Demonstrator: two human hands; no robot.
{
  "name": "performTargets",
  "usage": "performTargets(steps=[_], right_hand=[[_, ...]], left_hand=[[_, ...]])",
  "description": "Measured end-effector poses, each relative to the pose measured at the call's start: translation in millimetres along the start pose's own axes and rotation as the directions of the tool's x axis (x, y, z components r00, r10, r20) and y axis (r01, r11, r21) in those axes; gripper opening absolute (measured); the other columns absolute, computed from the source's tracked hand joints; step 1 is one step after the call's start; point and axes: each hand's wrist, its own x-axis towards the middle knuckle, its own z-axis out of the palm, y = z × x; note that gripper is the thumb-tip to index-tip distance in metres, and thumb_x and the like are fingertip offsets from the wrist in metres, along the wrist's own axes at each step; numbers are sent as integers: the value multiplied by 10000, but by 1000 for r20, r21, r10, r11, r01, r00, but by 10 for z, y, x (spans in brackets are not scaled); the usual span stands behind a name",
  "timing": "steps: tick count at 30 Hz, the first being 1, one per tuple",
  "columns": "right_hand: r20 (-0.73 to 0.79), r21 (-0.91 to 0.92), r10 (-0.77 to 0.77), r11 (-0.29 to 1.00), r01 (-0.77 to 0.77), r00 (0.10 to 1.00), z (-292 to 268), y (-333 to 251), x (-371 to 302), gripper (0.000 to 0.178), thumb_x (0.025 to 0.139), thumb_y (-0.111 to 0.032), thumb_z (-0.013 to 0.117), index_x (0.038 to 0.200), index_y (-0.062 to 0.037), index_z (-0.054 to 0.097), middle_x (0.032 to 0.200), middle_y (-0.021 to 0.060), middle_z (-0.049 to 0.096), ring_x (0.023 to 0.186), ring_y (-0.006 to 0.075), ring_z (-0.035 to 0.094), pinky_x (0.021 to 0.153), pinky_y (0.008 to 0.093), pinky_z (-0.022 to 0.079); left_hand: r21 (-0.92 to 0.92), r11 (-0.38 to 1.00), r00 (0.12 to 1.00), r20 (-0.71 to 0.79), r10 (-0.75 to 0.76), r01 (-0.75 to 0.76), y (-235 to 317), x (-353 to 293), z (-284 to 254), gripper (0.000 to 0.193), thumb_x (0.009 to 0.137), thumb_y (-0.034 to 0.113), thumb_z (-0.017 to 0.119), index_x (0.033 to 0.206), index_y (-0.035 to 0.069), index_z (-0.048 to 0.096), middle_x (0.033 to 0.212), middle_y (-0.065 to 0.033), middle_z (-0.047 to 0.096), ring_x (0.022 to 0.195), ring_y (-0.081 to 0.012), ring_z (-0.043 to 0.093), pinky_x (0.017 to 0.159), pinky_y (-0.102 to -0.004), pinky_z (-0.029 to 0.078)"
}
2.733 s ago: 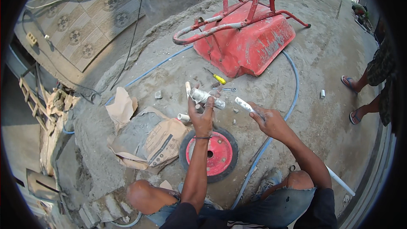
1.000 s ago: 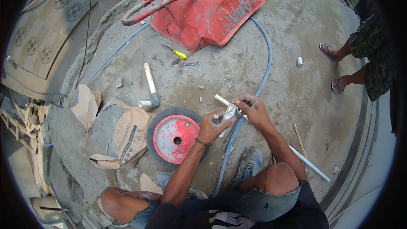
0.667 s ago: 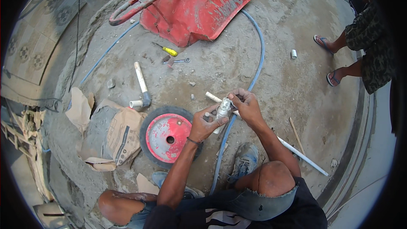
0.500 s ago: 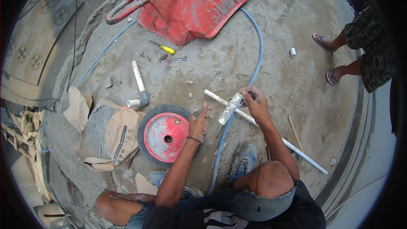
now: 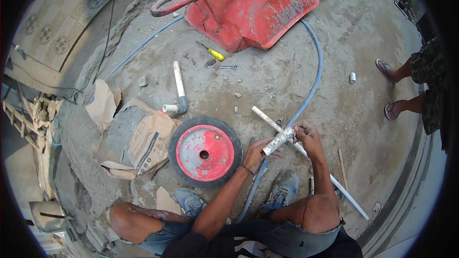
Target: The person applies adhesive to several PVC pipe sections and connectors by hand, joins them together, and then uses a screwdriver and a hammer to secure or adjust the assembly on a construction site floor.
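Note:
A short, dirty white pipe piece (image 5: pixel 277 143) is between my two hands, held above the ground at a slant. My right hand (image 5: pixel 308 138) pinches its upper right end. Around the lower left end is my left hand (image 5: pixel 258 154), its fingers partly hidden behind the pipe. Beneath it a long thin white pipe (image 5: pixel 351 201) lies diagonally across a blue hose (image 5: pixel 313 88). Left of my left hand, a wheel (image 5: pixel 205 153) with a black tyre and worn red rim lies flat.
An overturned red wheelbarrow (image 5: pixel 253 14) stands ahead. Nearby lie a yellow-handled screwdriver (image 5: pixel 216 54), a wrench (image 5: pixel 227 67) and an elbow-jointed pipe (image 5: pixel 179 83). A torn cement bag (image 5: pixel 148 141) sits at left. At right stands another person in sandals (image 5: pixel 389 111).
My left hand has moved right from beside the wheel to the short pipe's lower end. My right hand still grips the other end. The whole view has shifted.

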Motion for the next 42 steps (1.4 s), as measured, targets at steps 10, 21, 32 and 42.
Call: performTargets(steps=[10,21,32,42], right_hand=[[260,-559,-103,795,237,960,383,-310,233,308,842,-306,649,982,-33,631,801,113,632,722,228,608,671,342,474],[329,-650,-263,634,419,907,1451,-105,2310,341,812,-225,621,1100,-44,598,892,169,625,841,309,610,752,388,490],[542,-831,-257,-21,556,800,2351,291,3698,231,875,-190,492,1031,-158,659,1047,161,562,1091,343,467,833,477,449],[159,-523,-530,670,527,833,1729,-704,2476,235,863,-272,620,928,-49,655,666,52,542,625,127,505,589,286,415]], left_hand=[[-259,930,960,-27,-278,262,211,-6,24,322,921,337,492,1045,41,515,725,-85,553,554,-169,519,500,-286,422],[-303,893,889,-418,189,-332,645,-480,-272,182,958,273,444,1070,134,483,872,-129,609,591,-183,550,495,-302,433],[-530,690,753,-657,34,-493,489,-979,-393,269,933,309,454,1113,116,503,906,-142,631,622,-219,556,495,-323,424],[-566,639,853,-316,416,-521,1016,-900,-651,336,971,300,393,1193,65,485,1080,-175,599,763,-245,562,565,-340,472]])
